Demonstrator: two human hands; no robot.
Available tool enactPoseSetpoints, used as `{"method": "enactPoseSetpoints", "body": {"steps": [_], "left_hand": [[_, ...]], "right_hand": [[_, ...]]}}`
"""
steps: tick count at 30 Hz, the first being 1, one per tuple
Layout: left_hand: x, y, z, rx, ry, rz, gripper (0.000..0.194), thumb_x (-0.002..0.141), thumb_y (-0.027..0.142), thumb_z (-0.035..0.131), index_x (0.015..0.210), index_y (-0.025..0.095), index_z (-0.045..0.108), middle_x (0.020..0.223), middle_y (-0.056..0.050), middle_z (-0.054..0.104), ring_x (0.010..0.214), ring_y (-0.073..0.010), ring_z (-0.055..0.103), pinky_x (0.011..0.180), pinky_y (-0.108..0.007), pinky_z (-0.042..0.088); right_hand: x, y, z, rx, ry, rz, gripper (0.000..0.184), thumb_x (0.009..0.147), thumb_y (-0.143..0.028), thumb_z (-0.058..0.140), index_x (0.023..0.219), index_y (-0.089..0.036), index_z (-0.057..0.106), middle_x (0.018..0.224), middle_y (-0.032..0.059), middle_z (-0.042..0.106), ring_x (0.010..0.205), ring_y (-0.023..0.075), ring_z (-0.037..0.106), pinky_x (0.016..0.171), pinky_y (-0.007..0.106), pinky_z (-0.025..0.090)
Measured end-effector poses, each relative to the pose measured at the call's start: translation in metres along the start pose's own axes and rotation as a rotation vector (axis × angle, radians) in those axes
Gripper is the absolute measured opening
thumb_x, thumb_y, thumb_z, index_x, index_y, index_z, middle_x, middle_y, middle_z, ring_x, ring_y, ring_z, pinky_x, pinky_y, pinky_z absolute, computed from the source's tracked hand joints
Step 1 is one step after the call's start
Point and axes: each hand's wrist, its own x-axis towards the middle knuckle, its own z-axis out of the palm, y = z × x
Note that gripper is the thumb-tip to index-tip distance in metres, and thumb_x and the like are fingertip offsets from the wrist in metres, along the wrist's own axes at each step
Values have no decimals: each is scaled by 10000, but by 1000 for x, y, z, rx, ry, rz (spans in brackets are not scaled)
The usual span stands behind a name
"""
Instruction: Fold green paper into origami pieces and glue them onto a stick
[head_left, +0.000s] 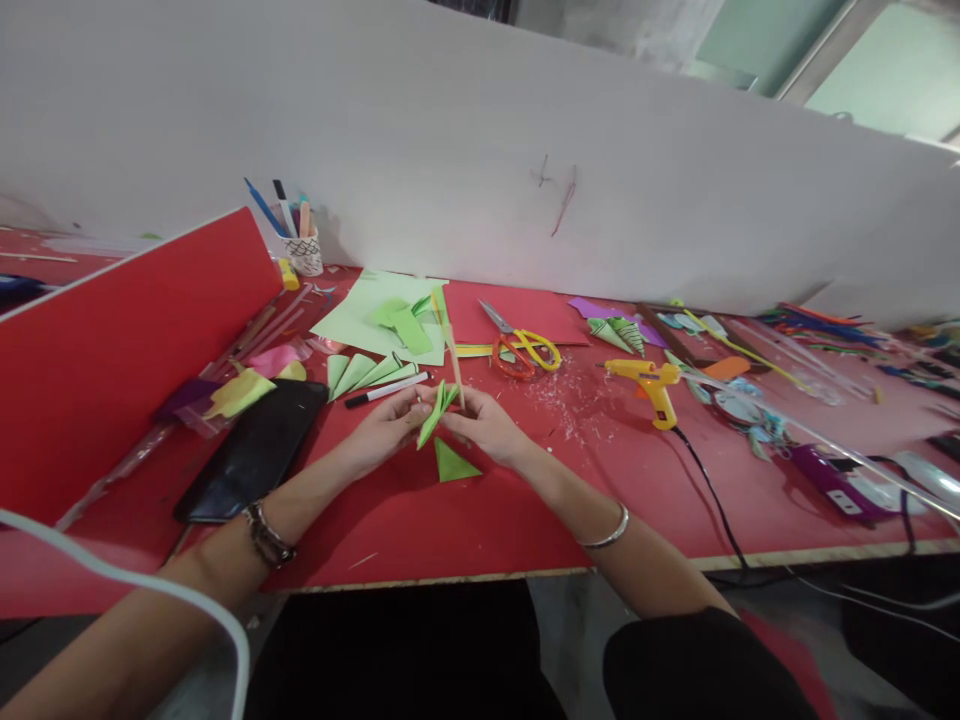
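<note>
My left hand (391,428) pinches one side of a folded green paper piece (436,415) above the table. My right hand (487,425) grips the other side, its fingers closed. A pale narrow stick (454,355) rises from beside my right fingers; whether it is held or glued is hidden. Just below my hands lies a small green paper triangle (454,463). Several folded green paper cones (367,372) and a white marker with a black cap (386,390) lie beyond my left hand. Scissors with red and yellow handles (517,345) rest past my right hand.
A yellow glue gun (649,385) with a black cord lies at right, near a purple box (840,482). At left are a black phone-like slab (251,455) and a leaning red board (135,350). A pen cup (304,252) stands by the white wall. A white cable (150,580) crosses the near left.
</note>
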Motion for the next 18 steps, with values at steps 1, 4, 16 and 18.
{"method": "enactPoseSetpoints", "body": {"steps": [1, 4, 16, 18], "left_hand": [[-1, 0, 1, 19, -20, 5, 277, 707, 400, 604, 811, 179, 474, 587, 60, 468, 497, -61, 412, 484, -182, 339], [-1, 2, 0, 77, -95, 6, 273, 747, 398, 567, 880, 186, 458, 563, 64, 473, 505, -69, 433, 515, -188, 352], [-15, 24, 6, 867, -69, 309, 100, 823, 240, 447, 851, 169, 513, 810, -6, 547, 754, -126, 514, 698, -252, 397], [-22, 22, 13, 1136, -247, 375, 129, 827, 248, 463, 908, 185, 541, 904, -21, 563, 832, -153, 519, 758, -292, 381]], "right_hand": [[0, 1, 1, 7, -24, -7, 238, 725, -367, 597, 865, -186, 532, 598, -51, 482, 443, 49, 372, 444, 192, 295], [-1, 0, -2, -6, -64, -9, 227, 731, -379, 586, 794, -179, 498, 584, -49, 485, 489, 66, 431, 489, 197, 324], [-45, -14, -21, -382, 155, 229, 173, 697, -249, 570, 797, -164, 458, 667, -43, 469, 613, 88, 467, 607, 237, 362], [-50, -7, -30, -408, 205, 254, 207, 692, -251, 567, 832, -171, 438, 648, -53, 465, 588, 88, 465, 592, 240, 363]]}}
